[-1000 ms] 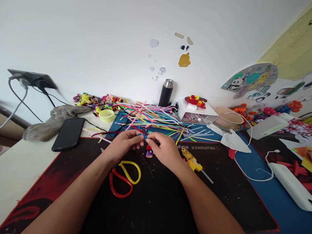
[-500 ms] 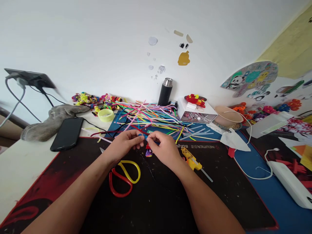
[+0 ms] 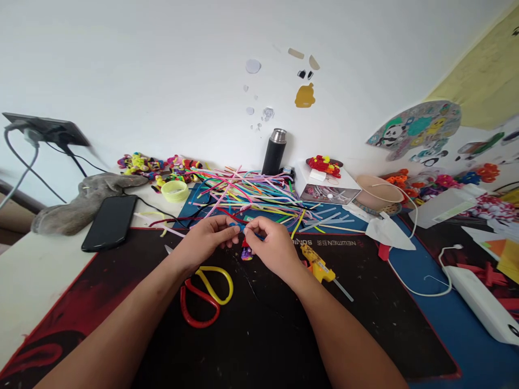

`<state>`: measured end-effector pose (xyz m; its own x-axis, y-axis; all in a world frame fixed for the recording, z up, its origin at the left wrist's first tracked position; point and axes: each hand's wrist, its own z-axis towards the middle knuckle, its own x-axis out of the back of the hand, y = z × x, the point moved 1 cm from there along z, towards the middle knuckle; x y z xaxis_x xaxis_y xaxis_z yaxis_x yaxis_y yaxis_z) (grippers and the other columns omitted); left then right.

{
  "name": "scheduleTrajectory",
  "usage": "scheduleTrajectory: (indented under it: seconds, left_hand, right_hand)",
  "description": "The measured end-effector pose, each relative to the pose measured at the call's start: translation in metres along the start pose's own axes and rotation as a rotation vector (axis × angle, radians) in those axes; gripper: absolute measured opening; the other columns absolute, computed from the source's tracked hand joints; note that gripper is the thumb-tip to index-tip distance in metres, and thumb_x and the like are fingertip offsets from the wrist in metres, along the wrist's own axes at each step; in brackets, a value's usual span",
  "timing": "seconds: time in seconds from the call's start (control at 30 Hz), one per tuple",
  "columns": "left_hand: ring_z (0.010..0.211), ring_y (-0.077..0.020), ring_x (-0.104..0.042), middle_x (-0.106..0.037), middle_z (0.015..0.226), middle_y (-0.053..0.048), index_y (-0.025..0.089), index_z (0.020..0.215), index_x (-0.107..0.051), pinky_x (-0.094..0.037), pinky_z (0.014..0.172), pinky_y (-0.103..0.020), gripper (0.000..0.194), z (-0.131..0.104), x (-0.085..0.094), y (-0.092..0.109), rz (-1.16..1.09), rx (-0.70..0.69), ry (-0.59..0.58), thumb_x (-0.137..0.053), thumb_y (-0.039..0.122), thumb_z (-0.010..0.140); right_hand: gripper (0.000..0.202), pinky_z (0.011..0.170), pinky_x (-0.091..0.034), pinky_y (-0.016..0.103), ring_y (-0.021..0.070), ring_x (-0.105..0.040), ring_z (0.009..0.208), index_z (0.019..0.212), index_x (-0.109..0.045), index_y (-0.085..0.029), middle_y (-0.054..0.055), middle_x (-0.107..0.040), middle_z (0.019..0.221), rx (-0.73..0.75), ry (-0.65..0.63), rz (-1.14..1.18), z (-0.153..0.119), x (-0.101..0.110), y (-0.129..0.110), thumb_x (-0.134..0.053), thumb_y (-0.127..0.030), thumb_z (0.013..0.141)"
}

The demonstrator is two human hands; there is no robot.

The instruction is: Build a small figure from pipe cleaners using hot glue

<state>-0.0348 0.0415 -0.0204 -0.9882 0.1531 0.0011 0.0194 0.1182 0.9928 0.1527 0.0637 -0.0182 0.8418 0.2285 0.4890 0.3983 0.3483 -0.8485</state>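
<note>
Both hands meet near the mat's far edge. My left hand (image 3: 213, 237) pinches a small blue fuzzy piece (image 3: 242, 227) between thumb and forefinger. My right hand (image 3: 270, 240) closes on the same piece from the other side, the fingertips almost touching. Just below the fingertips is a small red and purple fuzzy figure (image 3: 246, 252); whether it is joined to the blue piece is hard to tell. Scissors with one red and one yellow handle (image 3: 200, 309) lie by my left wrist. A yellow glue gun (image 3: 320, 266) rests to the right of my right hand.
Behind the hands spreads a pile of coloured pipe cleaners (image 3: 243, 189), with a black thermos (image 3: 274, 152) standing behind it. A phone (image 3: 110, 222) and a tape roll (image 3: 174, 191) are at the left. Rightward are a drawer box (image 3: 328, 189), a bowl (image 3: 377, 193) and a white power strip (image 3: 484, 305).
The view has shifted very slightly. Both hands keep nearly the same pose around the blue piece.
</note>
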Motion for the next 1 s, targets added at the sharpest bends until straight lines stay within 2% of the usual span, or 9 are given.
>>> scheduleTrajectory:
  seconds: [0.27, 0.5, 0.67, 0.83, 1.0]
  left_hand:
    - [0.064, -0.0141, -0.056, -0.069, 0.072, 0.0, 0.019, 0.077, -0.07, -0.045, 0.064, -0.028, 0.037, -0.0006, -0.0016, -0.0001, -0.028, 0.003, 0.006, -0.087, 0.052, 0.076]
    - [0.065, -0.0137, -0.057, -0.07, 0.073, 0.001, 0.019, 0.078, -0.07, -0.044, 0.063, -0.026, 0.035, -0.0006, -0.0008, -0.0006, -0.019, -0.013, 0.034, -0.086, 0.05, 0.077]
    - [0.065, -0.0142, -0.057, -0.07, 0.074, 0.0, 0.019, 0.08, -0.07, -0.045, 0.063, -0.027, 0.036, 0.0, -0.0002, -0.002, 0.006, -0.027, 0.011, -0.083, 0.052, 0.081]
    - [0.068, -0.014, -0.057, -0.07, 0.081, 0.001, 0.019, 0.095, -0.072, -0.045, 0.065, -0.027, 0.035, -0.0003, 0.0034, -0.0015, 0.065, -0.08, 0.04, -0.079, 0.052, 0.087]
    - [0.07, -0.0149, -0.058, -0.067, 0.078, 0.001, 0.019, 0.091, -0.073, -0.044, 0.067, -0.028, 0.035, -0.0015, 0.005, -0.0013, 0.149, -0.082, 0.046, -0.08, 0.052, 0.085]
  right_hand:
    - [0.01, 0.059, -0.049, 0.028, 0.0161, -0.063, 0.062, 0.086, -0.068, -0.023, -0.001, -0.069, 0.073, -0.038, -0.011, 0.049, 0.0008, -0.0015, 0.0008, -0.061, -0.028, 0.092]
    - [0.009, 0.065, -0.053, 0.029, 0.0176, -0.068, 0.071, 0.097, -0.07, -0.023, 0.001, -0.073, 0.083, -0.067, -0.05, 0.096, 0.0018, -0.0018, 0.0015, -0.064, -0.03, 0.095]
    - [0.01, 0.064, -0.051, 0.028, 0.017, -0.067, 0.069, 0.092, -0.068, -0.023, 0.001, -0.073, 0.082, -0.073, -0.063, 0.095, 0.0012, -0.002, 0.0015, -0.062, -0.029, 0.095]
    - [0.01, 0.062, -0.048, 0.027, 0.0166, -0.067, 0.068, 0.089, -0.068, -0.022, 0.0, -0.072, 0.08, -0.067, -0.065, 0.052, 0.0007, -0.001, 0.0006, -0.062, -0.029, 0.094]
    - [0.01, 0.062, -0.046, 0.026, 0.0163, -0.066, 0.068, 0.09, -0.068, -0.022, 0.0, -0.072, 0.079, -0.055, -0.063, 0.025, 0.0009, -0.0005, -0.001, -0.061, -0.028, 0.094]
